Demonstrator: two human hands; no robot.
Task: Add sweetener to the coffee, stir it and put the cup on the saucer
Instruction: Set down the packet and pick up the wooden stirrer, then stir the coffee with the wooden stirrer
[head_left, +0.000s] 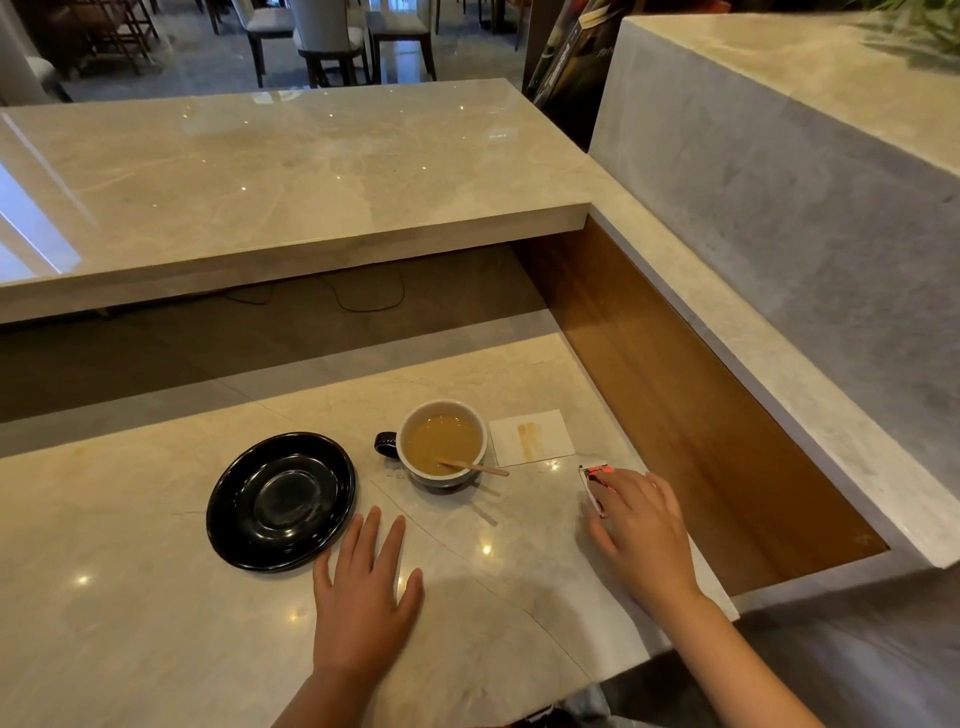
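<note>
Left hand flat and empty on the table, right hand over the sweetener packet.

Fingers on the left are spread, gripping nothing; the right covers the packet's near end, and whether it has pinched it I cannot tell. That packet looks light and floppy, best nipped at a corner; its red-and-black print is too blurred to read. Ahead, between both hands, the cup sits on the table with milky coffee and a wooden stirrer leaning in: likely ceramic, breakable, sloshy, so take the dark handle facing the left hand. Beyond the left hand's fingertips waits the glossy black saucer, probably slippery. A stained napkin lies past the right hand.
</note>
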